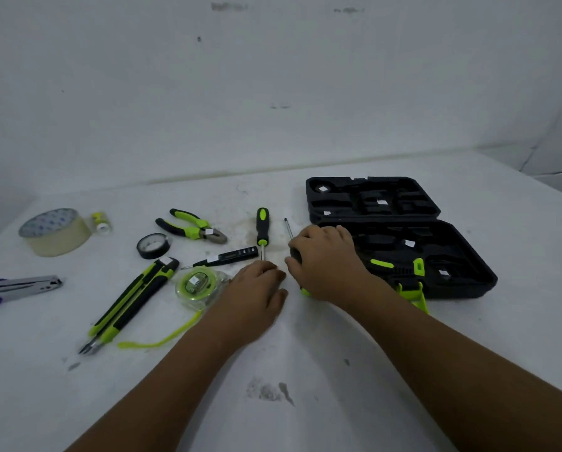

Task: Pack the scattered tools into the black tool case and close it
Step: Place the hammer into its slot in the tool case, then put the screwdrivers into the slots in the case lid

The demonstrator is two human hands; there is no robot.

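The black tool case (462,282) lies open at the right of the white table, its moulded slots mostly bare. My right hand (325,259) grips a screwdriver whose shaft (288,228) points away from me, just left of the case. My left hand (256,288) lies over the shaft tip of a second black-and-green screwdriver (262,225), fingers curled; I cannot tell whether it holds the tip. To the left lie a tester pen (227,257), pliers (191,226), a green tape measure (197,284), a utility knife (132,301) and a black tape roll (153,245).
A wide roll of beige tape (56,231) and a small yellow-green item (100,221) sit at the far left, with a purple-handled stapler (21,288) near the left edge. A white wall rises behind the table.
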